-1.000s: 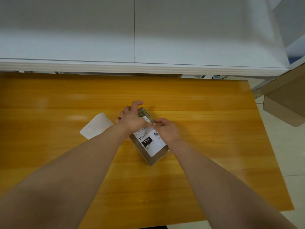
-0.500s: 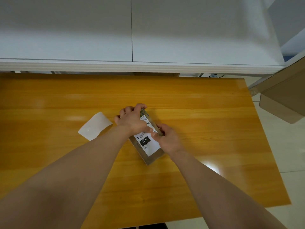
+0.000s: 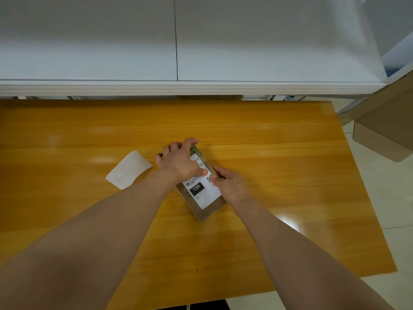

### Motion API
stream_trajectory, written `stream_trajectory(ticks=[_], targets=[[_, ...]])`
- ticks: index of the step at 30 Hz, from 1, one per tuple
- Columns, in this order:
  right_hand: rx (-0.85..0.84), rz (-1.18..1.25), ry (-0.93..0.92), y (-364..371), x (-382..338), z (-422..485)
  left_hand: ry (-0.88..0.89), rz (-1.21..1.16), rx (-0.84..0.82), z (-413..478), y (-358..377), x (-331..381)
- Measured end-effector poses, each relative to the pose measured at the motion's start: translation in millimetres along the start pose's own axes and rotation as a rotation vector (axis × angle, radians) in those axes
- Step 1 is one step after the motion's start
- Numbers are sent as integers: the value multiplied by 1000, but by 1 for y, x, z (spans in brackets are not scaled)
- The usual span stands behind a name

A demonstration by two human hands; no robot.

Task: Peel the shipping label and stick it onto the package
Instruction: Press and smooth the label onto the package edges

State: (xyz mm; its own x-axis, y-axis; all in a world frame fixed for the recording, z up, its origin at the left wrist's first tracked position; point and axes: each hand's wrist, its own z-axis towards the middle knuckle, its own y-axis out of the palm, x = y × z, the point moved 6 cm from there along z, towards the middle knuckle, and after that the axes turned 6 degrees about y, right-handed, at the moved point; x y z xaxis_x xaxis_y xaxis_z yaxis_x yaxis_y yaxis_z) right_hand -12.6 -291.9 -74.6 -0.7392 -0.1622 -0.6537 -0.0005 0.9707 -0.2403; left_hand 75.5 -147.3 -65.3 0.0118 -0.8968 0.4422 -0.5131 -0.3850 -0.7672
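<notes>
A small brown package (image 3: 206, 212) lies slanted on the orange wooden table (image 3: 279, 157). A white shipping label (image 3: 204, 194) marked "15H" lies flat on its top face. My left hand (image 3: 178, 162) holds the package's far end, fingers curled over the far edge and thumb lying on the label. My right hand (image 3: 230, 185) is at the package's right side, with curled fingers over that edge and the thumb pressing the label beside its QR code. Both hands hide the label's far part.
The peeled white backing sheet (image 3: 129, 170) lies on the table to the left of my left hand. A white cabinet (image 3: 201, 63) runs along the table's far side. A cardboard box (image 3: 384, 133) juts in beyond the table's right edge.
My right hand slid along the label's right edge toward me, then back a little. My left hand kept its hold on the far end. The package stayed in place.
</notes>
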Motion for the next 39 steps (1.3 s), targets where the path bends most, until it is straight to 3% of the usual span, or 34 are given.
stream_trajectory(ticks=[6,9,12,22,39], targets=[[-53,-65,14,-5,9,-3,174,140,129,-13,1,16],[-121,-94,29,-4,13,-7,268,155,66,-17,9,25],[-147,-125,69,-3,17,-6,257,152,-24,-18,17,24],[-149,-13,189,-5,19,-5,242,93,-25,-12,26,21],[-223,-20,131,-6,27,-10,242,135,-61,-12,28,21]])
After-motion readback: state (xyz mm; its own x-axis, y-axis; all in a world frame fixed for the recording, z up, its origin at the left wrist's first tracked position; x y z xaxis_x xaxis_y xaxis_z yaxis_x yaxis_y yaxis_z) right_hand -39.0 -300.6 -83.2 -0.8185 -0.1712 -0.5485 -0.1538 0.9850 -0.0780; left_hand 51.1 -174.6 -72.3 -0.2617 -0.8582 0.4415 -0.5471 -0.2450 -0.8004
